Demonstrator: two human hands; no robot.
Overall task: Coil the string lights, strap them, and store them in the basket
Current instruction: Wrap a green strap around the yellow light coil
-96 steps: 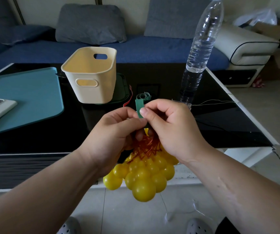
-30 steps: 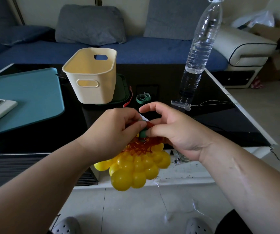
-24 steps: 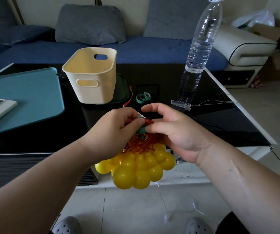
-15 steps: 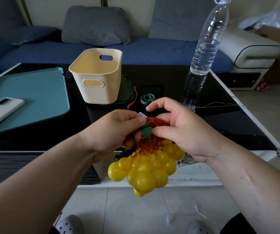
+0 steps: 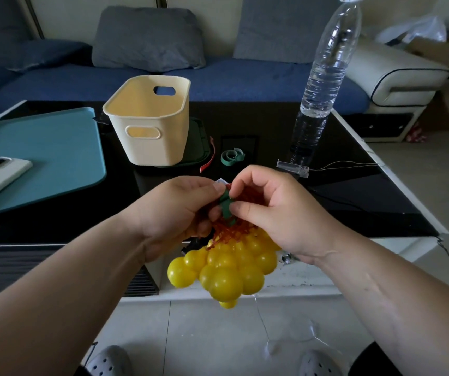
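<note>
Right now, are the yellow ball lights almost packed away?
Partly. Done: the string lights are bunched into one coil. In hand: the left hand grips them while the right hand pinches the green strap around the orange wires; whether it is fastened is unclear. Left: they are not yet in the basket.

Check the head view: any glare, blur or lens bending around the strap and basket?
Head view: dim soft light, no blur; green strap, pinched by the right hand, and string lights in the left hand look sharp. Head view, edges: glossy black table shows faint sheen; water bottle leans, likely lens bending; basket evenly lit.
</note>
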